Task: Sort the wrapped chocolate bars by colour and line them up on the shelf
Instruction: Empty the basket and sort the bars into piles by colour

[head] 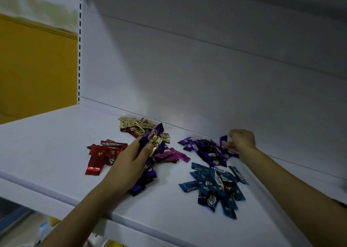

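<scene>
- Shelf [56, 143]: white, flat, with a white back panel [187, 77] behind it. It carries all the wrapped chocolate bars in separate colour groups.
- Gold pile [135, 126]: at the rear edge, left of centre.
- Red pile [103, 154]: toward the left, between the rear and front edges.
- Magenta pile [172, 155]: mid-shelf, just right of the left hand.
- Purple pile [206, 151]: near the rear edge, right of centre.
- Blue pile [216, 186]: in front of the purple pile, toward the front edge.
- Loose purple bars [144, 181]: partly under the left wrist, near the front edge.
- Left hand [131, 158]: fingers and thumb closed round a held bundle [155, 139] of purple and gold bars, raised above the shelf surface.
- Right hand [242, 139]: fingers curled, pinching an upright purple bar [223, 142] at the right side of the purple pile, close to the back panel.
- Yellow wall [37, 68]: beyond the shelf's left end.
</scene>
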A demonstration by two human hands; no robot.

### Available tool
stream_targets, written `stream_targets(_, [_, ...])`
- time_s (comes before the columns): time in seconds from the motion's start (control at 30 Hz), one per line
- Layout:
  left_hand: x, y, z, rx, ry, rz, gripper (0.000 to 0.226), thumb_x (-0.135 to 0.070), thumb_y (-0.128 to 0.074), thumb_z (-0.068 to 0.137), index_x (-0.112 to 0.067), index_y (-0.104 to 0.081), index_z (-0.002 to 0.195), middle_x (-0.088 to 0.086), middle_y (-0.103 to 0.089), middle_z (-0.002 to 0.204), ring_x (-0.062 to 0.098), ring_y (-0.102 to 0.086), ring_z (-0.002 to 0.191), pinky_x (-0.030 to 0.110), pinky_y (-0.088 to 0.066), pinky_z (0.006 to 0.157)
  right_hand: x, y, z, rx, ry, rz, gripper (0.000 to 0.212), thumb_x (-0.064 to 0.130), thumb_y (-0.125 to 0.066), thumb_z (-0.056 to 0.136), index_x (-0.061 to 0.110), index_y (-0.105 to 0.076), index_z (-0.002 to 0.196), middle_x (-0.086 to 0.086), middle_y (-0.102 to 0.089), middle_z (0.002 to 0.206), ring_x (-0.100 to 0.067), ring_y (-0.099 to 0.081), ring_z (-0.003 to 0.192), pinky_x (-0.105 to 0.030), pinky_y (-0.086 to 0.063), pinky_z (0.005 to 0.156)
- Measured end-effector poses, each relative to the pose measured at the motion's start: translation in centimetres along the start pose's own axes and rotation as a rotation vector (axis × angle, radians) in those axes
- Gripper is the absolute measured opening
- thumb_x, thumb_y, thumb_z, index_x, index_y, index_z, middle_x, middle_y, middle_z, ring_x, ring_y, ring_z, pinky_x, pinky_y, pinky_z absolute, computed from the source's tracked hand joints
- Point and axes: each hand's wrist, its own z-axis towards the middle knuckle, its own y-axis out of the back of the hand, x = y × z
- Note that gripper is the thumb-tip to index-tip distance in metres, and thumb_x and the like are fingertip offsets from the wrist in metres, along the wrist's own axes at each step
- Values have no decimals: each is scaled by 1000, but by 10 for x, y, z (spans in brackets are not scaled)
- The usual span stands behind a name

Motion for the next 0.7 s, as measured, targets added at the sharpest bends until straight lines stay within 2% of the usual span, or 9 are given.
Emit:
stream_targets(0.07, [0,-1,0,5,-6,11,20,-38,-42,98,-43,-51,115,-16,-67,86,-8,-61,79,9,-39,57,2,-7,-10,27,122,-44,18,7,-51,93,7,-63,106,-7,-64,91,-18,-61,62,-35,-53,74])
stream_targets(0.17, [1,-1,-1,15,-7,-12,20,-37,-41,99,-43,-53,114,-20,-68,83,-6,-62,80,6,-41,58,20,-31,-49,355,236,-25,12,22,-57,93,13,-66,95,-4,-70,88,-13,-67,67,-22,-52,64])
stream_targets(0.27, [0,0,-1,26,-9,1,19,-36,-41,99,-43,-54,111,-23,-67,85,0,-64,81,15,-44,65,41,-54,-91,645,373,11,19,37,-60,89,20,-67,94,2,-72,87,-9,-70,78,-14,-52,65])
stream_targets(0.33, [-2,1,-3,25,-16,5,20,-35,-42,99,-43,-55,112,-23,-67,85,4,-65,84,20,-46,70,49,-66,-109,789,416,1,14,35,-64,86,23,-68,92,7,-72,87,-4,-68,81,-12,-50,65])
stream_targets(0.4, [-2,1,-5,30,-16,3,21,-35,-43,99,-39,-58,112,-23,-68,84,4,-65,84,18,-46,69,51,-73,-116,892,401,45,5,20,-66,86,16,-68,88,6,-69,81,0,-65,73,-10,-48,64])
stream_targets(0.47, [-4,2,-5,37,-6,13,20,-36,-43,98,-32,-62,103,-17,-69,82,3,-64,78,13,-45,63,50,-74,-111,903,383,57,3,13,-66,86,14,-68,84,4,-68,76,-1,-64,68,-12,-50,64])
stream_targets(0.53, [-4,2,-5,35,-8,65,26,-37,-42,98,-26,-65,93,-3,-69,79,6,-61,70,14,-43,58,44,-67,-100,845,334,35,4,15,-65,88,15,-68,85,1,-70,75,-6,-65,66,-17,-52,63])
stream_targets(0.6, [-4,2,-5,31,-15,109,32,-37,-41,99,-19,-65,90,5,-68,78,11,-59,69,21,-42,60,35,-54,-78,693,256,22,6,17,-62,90,13,-67,89,-3,-70,76,-10,-63,61,-19,-52,58])
stream_targets(0.7, [-6,3,-6,29,-9,92,32,-37,-40,99,-17,-65,93,8,-67,82,19,-61,77,24,-44,65,19,-28,-41,370,151,-19,10,16,-61,91,7,-66,92,-5,-67,71,-8,-57,49,-16,-47,46])
